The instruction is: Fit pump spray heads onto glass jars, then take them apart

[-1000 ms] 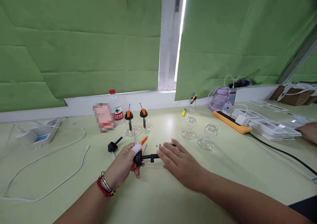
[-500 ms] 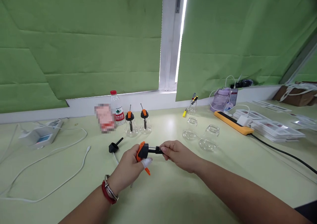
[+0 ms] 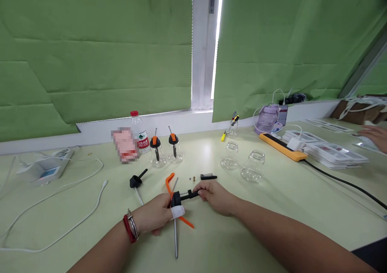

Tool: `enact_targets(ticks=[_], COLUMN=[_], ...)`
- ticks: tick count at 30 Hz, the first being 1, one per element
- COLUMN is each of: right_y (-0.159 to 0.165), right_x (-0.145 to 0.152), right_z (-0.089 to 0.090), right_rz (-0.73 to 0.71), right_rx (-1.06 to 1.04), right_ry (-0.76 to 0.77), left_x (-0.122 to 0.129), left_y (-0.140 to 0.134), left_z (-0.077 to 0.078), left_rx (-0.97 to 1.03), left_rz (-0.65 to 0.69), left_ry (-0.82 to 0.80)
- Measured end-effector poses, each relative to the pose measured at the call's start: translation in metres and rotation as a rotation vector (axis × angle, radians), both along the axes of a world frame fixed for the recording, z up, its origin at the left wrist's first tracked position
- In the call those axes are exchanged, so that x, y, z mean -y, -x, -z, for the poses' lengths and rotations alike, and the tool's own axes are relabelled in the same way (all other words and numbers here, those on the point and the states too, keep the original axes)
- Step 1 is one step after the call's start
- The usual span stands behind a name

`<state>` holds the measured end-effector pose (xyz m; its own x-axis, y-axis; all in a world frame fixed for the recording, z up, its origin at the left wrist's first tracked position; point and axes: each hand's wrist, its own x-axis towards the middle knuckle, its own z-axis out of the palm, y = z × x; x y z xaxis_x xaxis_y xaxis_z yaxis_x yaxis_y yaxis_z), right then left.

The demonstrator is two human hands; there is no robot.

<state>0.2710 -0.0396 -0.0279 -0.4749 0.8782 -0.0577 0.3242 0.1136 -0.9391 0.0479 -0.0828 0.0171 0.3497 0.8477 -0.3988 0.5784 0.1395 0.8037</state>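
My left hand (image 3: 159, 213), a white wrap on its thumb, is closed around a black cap (image 3: 176, 199) with orange arms. One orange arm (image 3: 170, 181) rises above it, another points down to the right, and a metal rod (image 3: 175, 240) runs below. My right hand (image 3: 215, 198) pinches the far end of the cap's black stem (image 3: 189, 195). Just beyond that hand lie a black piece with a spring (image 3: 208, 176) and tiny brass-coloured bits (image 3: 194, 179). A second black cap (image 3: 136, 181) with its metal tube lies left, partly behind my left hand.
Two glass bottles with black-and-orange tops (image 3: 157, 160) stand behind, near a water bottle (image 3: 143, 140). Glass jars (image 3: 252, 172) stand right, before a jar of screwdrivers (image 3: 232, 130). An orange power strip (image 3: 282, 147), stacked cards (image 3: 335, 154) and another person's hand (image 3: 376, 136) are further right. White cable (image 3: 75, 220) loops left.
Both hands have come slightly lower, and the cap has turned so its orange arms and rod stand more upright. The spring piece and brass bits now show. Another person's hand appears at the right edge.
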Motion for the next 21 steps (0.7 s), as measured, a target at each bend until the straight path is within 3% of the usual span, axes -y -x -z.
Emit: enact_targets(ticks=[5,12,21], right_y=[0.008,0.022,0.02], right_x=[-0.003,-0.002,-0.004], right_z=[0.01,0.014,0.007], right_rz=[0.016,0.01,-0.008], right_rx=[-0.025,-0.006,-0.004], right_ry=[-0.006,-0.11,-0.093], left_x=[-0.007,-0.01,-0.012], left_y=[0.002,-0.001,0.0], left_z=[-0.007,-0.008,-0.007], left_rx=[-0.125,-0.181,-0.141], left_rz=[0.127,0.124,0.14], left_ry=[0.026,0.03,0.053])
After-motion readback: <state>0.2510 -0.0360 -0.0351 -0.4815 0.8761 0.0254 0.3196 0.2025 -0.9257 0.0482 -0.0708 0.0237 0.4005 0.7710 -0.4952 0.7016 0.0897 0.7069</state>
